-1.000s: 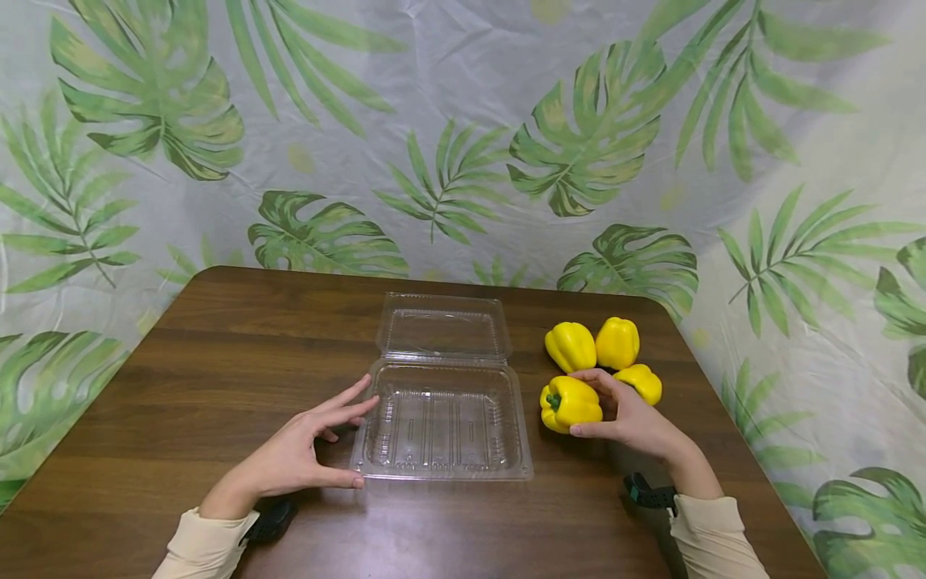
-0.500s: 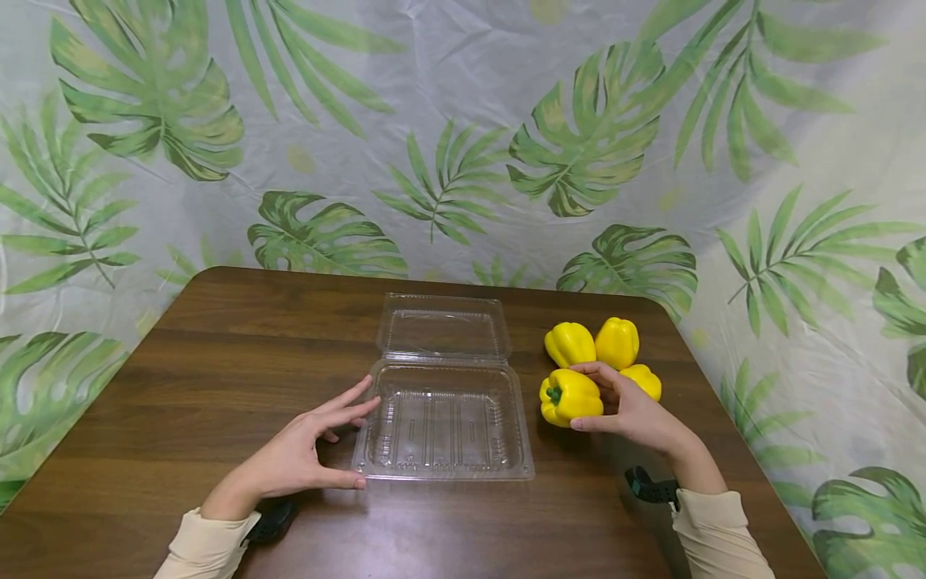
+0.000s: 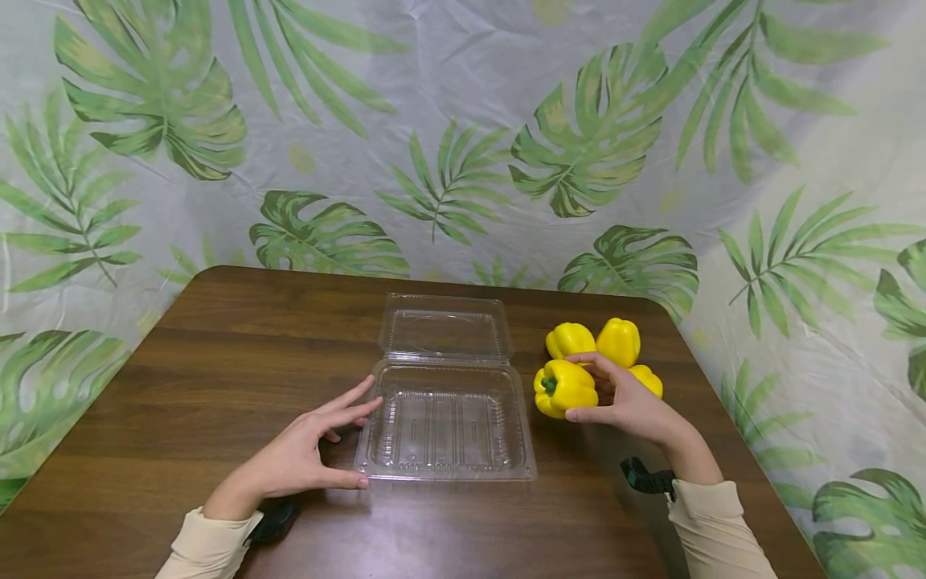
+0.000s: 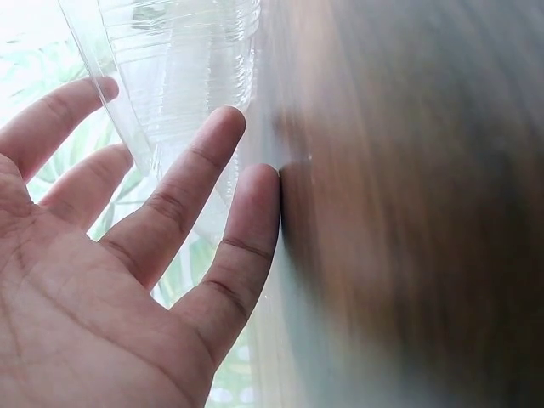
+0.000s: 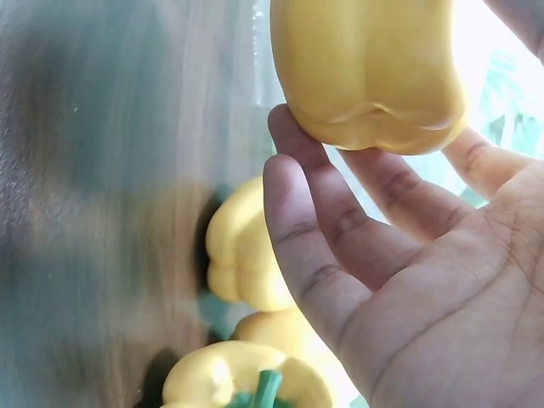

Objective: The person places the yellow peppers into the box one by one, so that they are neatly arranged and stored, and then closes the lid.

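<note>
Before a leaf-printed cloth (image 3: 448, 80): one dark brown surface (image 3: 231, 378), wood-grained in streaks of lighter and deeper brown, far corners rounded, a pale glare on its near part. Cloth pale grey-white, creased, carrying split leaves (image 3: 162, 121) and feathered fronds (image 3: 437, 189) in greens, with faint yellow spots; it fills the background behind the surface and at both sides, with a brighter, creamier cast to the upper right. On the middle of the surface, one clear plastic container (image 3: 448, 474), floor ribbed, its lid (image 3: 444, 330) folded back flat on the far side. At the container's left rim, one left hand (image 3: 297, 452), fingers spread and released, thumb by the near left corner. To the right of the container, one yellow bell pepper (image 3: 567, 389), its green stem (image 3: 550, 386) facing the container, grasped between the thumb and fingers of the right hand (image 3: 633, 404); it appears raised off the surface. Near it, toward the surface's far right corner, three further yellow peppers lying in a group: one at the far left (image 3: 569, 339), one at the far right (image 3: 618, 342), one nearer (image 3: 647, 381) and partly hidden by the right hand. At the wrists, cream sleeves (image 3: 716, 523) and black bands (image 3: 647, 480), one each per arm. In the left wrist view, surface blurred, cloth pale behind the clear plastic
</note>
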The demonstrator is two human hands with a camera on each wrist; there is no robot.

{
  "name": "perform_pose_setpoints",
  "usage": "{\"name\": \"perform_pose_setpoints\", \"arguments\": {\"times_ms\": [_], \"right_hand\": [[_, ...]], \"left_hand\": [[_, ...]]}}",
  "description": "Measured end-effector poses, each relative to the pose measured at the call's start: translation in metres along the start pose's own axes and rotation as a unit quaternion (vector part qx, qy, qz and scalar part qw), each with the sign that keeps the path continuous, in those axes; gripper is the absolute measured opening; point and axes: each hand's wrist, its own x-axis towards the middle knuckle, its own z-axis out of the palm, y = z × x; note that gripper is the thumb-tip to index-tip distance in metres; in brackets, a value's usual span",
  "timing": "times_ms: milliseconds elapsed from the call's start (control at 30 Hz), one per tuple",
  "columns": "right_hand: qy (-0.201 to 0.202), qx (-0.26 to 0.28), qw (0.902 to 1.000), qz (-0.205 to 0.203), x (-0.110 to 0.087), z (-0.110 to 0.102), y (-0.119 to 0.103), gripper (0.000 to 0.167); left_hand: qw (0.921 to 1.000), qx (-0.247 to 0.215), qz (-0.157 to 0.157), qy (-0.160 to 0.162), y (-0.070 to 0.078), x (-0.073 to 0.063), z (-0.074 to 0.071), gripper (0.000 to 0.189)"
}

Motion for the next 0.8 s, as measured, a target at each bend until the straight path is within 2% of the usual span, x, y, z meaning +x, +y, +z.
{"name": "perform_pose_setpoints", "arguments": {"times_ms": [567,800], "right_hand": [[0.002,-0.01,0.9999,-0.001,0.01,0.004,-0.018,0.078],[-0.006,0.003,0.9999,-0.008,0.018,0.007,-0.022,0.078]], "left_hand": [[1.0,-0.002,0.002,0.0,0.003,0.0,0.002,0.096],[1.0,-0.004,0.006,0.001,0.0,-0.001,0.0,0.093]]}}
